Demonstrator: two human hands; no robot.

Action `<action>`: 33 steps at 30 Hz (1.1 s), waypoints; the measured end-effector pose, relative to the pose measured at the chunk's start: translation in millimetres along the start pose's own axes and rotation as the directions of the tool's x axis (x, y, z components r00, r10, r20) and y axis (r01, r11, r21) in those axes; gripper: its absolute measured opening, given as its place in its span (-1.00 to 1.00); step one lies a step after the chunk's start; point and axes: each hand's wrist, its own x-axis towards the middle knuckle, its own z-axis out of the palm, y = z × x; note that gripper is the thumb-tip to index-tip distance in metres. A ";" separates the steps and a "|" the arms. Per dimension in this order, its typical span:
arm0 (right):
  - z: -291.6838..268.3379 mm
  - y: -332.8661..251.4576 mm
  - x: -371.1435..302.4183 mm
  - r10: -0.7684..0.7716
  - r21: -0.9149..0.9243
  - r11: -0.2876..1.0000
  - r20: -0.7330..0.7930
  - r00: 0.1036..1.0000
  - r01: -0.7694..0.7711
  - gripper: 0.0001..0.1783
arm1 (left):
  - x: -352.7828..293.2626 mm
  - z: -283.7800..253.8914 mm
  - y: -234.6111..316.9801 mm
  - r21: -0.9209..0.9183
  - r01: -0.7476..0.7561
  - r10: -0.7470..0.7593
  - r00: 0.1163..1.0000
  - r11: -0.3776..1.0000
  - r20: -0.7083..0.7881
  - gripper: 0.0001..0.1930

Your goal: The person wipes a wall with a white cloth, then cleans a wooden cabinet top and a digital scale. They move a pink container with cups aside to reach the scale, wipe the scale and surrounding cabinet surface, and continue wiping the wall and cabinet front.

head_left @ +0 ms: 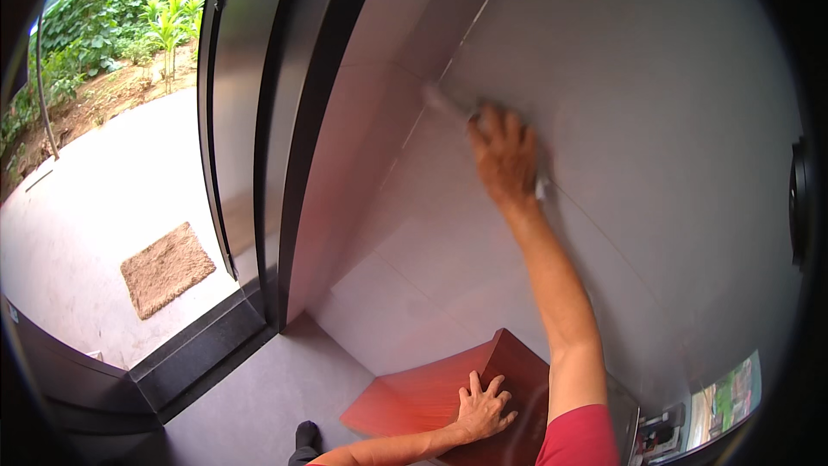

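Note:
My right hand [504, 155] is raised against the grey tiled wall [655, 121]. Its fingers are bent around something pale whose whitish ends show beside the hand; motion blur hides what kind of thing it is. Lower down, my left hand [485, 410] rests with fingers spread on the edge of a reddish-brown wooden piece of furniture [427, 382], holding nothing. Pale, broken lines run along the wall's corner and tile joints near my right hand.
A dark metal door frame [297, 121] stands at the left, opening onto pale paving with a brown mat [168, 269] and green plants [103, 30]. A dark-covered foot [306, 436] is on the grey floor. A round black fixture [799, 203] sits at the far right.

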 end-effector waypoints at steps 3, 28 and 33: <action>-3.6 16.8 55.8 0.256 -0.008 0.966 -0.074 0.964 -0.257 -0.72 | -1.5 0.6 1.4 -0.037 -0.007 0.006 1.000 0.999 -0.026 -0.54; 83.7 -241.4 -226.8 -0.742 0.507 0.671 0.442 0.505 0.541 -0.86 | -20.6 46.9 -6.8 -0.249 -0.069 0.047 0.995 0.966 -0.093 -0.30; 43.1 -170.8 -208.8 -0.555 0.321 0.827 0.339 0.759 0.462 -0.74 | 2.3 13.5 -11.7 -0.057 -0.023 0.016 0.994 0.998 -0.106 -0.32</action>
